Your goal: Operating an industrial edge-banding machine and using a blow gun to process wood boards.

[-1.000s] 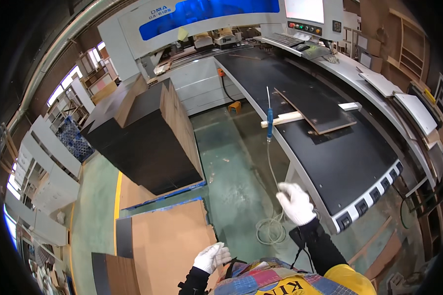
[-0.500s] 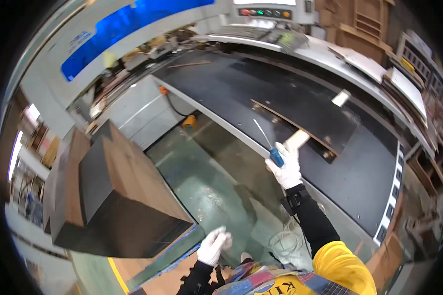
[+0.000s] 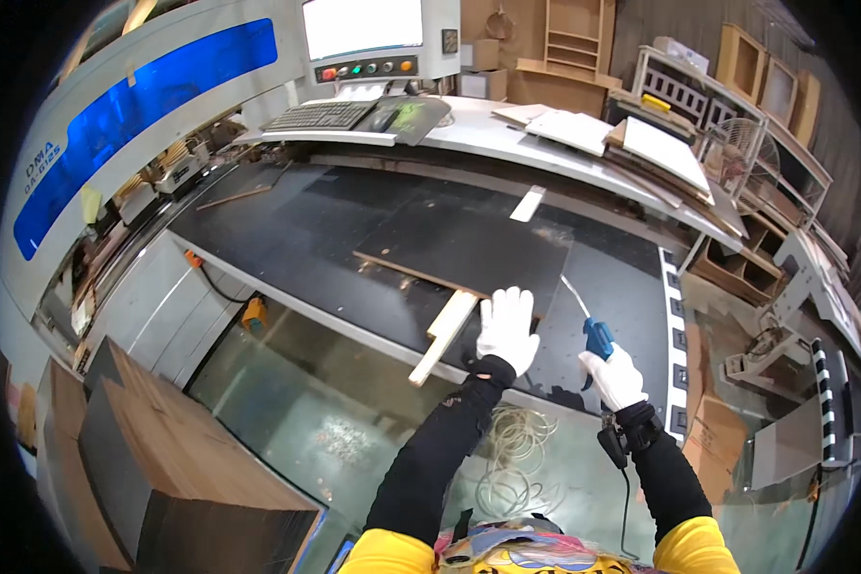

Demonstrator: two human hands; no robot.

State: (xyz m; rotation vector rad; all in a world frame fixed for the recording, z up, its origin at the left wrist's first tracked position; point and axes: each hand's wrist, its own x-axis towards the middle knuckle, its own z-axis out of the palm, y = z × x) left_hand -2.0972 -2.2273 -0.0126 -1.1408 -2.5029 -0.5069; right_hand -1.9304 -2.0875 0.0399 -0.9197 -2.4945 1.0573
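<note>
My left hand, in a white glove, lies with fingers stretched out at the near edge of a dark panel. This panel rests on the black machine table, its bare wood edge facing me. Beside my left fingers, a pale wood strip sticks out over the table's front edge. My right hand, also gloved, is closed around a blue air blow gun. Its long thin nozzle points up and left, close to the panel's right corner.
Behind the table runs a white ledge with a keyboard and loose boards. A small white piece lies past the panel. Stacked panels stand at lower left. Coiled clear hose lies on the floor.
My view has swung right. My left hand has come up from low beside my body onto the panel's edge. My right hand, still holding the blow gun, has moved right, away from the wood strip.
</note>
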